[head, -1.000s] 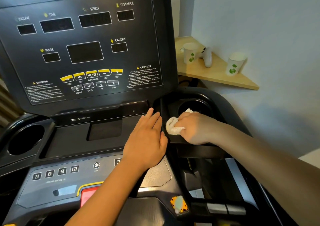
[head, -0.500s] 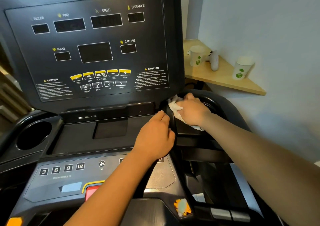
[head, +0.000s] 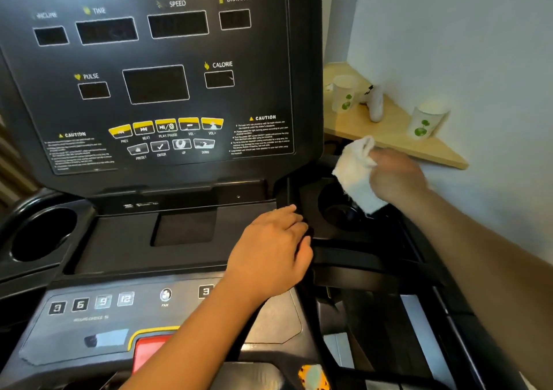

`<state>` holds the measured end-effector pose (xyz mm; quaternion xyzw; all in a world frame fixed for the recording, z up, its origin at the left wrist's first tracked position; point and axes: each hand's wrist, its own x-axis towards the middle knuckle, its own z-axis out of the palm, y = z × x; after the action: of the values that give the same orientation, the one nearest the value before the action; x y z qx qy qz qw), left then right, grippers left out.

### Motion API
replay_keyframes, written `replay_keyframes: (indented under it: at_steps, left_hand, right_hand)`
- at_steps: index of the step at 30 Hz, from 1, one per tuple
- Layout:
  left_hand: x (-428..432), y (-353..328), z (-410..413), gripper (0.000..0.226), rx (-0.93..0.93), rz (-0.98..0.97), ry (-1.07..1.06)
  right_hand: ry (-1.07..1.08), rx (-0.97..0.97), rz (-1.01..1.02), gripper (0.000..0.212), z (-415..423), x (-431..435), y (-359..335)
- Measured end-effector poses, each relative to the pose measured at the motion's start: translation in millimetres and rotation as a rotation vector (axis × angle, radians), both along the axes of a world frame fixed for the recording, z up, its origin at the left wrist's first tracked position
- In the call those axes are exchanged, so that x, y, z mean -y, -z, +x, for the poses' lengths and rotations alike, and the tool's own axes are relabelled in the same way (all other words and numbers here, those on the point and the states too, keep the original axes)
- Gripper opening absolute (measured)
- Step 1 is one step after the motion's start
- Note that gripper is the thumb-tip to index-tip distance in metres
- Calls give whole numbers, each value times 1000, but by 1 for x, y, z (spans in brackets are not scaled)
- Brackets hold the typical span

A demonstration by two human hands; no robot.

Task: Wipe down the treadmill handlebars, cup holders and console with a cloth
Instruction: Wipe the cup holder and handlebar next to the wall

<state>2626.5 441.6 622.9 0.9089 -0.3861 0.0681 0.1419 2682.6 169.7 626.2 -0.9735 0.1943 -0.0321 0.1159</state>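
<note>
My right grip (head: 395,177) was curled tight around a bunched white terry cloth (head: 356,177). The hand was blurred, so I could not make out how the fingers lay. The cloth hung down and to the left out of that grip. Its lower end reached over the right side of the round black right cup holder (head: 332,210) just beneath, though I could not tell whether it touched the rim.

Below and to the left, my left grip (head: 272,249) held nothing. It lay palm down with its fingers loosely spread on the black ridge between that cup holder and the shallow black centre tray (head: 119,240).

Above and to the left of both grips stood the tall black treadmill console (head: 155,84) with its dark display windows and yellow buttons. The round black left cup holder (head: 42,234) sat far off to the left. Just behind my right grip ran a light wooden corner shelf (head: 398,141). It carried two white paper cups with green prints (head: 344,96) (head: 425,122), with a small white object (head: 375,105) between them.
</note>
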Motion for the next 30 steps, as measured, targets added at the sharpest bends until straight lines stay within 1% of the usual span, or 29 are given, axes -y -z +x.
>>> replay_keyframes:
  at_steps: [3, 6, 7, 9, 10, 12, 14, 16, 17, 18, 19, 21, 22, 23, 24, 26, 28, 29, 30]
  left_hand:
    - [0, -2, 1, 37, 1, 9, -17]
    - [1, -3, 1, 38, -2, 10, -26]
    - [0, -3, 1, 38, 0, 8, -27]
    - [0, -3, 0, 38, -9, 5, -27]
    - [0, -4, 0, 38, -13, 2, -30]
    - [-1, -3, 0, 37, -16, -7, -34]
    - [-1, -1, 1, 38, -15, -10, -37]
    - [-1, 0, 0, 37, -15, -13, -48]
    - [0, -1, 0, 37, -18, -13, -52]
    - [1, -1, 1, 36, -24, -8, -54]
    - [2, -1, 3, 36, -30, -4, -56]
    - [1, -2, 3, 37, -39, -13, -55]
    - [0, -2, 3, 38, -41, -17, -54]
    - [-1, -1, 2, 39, -39, -19, -54]
    - [-2, 0, 1, 40, -34, -21, -55]
    - [-3, 1, -1, 42, -36, -21, -62]
    - [-2, 1, -1, 43, -36, -20, -66]
    - [-1, 0, -1, 43, -33, -20, -68]
    - [-1, 0, -1, 43, -32, -19, -69]
  right_hand:
    - [-112, -36, -45, 37, 31, -29, -8]
    - [-199, -3, 51, 35, 40, -46, -11]
    - [-229, 22, 85, 30, 38, -46, -11]
    - [-272, 66, 139, 12, 29, -39, -10]
    - [-274, 90, 177, 16, 21, -36, -11]
    - [-184, 120, 240, 23, 8, -20, -5]
    - [38, 126, 299, 30, -6, 7, 4]
    - [273, 139, 351, 49, -21, 37, 14]
    - [339, 132, 343, 59, -27, 47, 16]
    - [365, 123, 340, 63, -30, 53, 17]
    - [358, 115, 334, 60, -28, 56, 19]
    - [269, 67, 258, 35, -22, 50, 12]
    - [222, 75, 209, 26, -17, 48, 7]
    - [182, 116, 173, 22, -13, 48, -1]
    - [161, 194, 144, 25, -12, 49, -12]
    - [192, 448, 50, 31, -14, 58, -39]
    - [219, 663, -23, 24, -23, 63, -60]
    - [185, 706, -56, 22, -26, 61, -64]
    - [114, 689, -75, 24, -28, 56, -60]
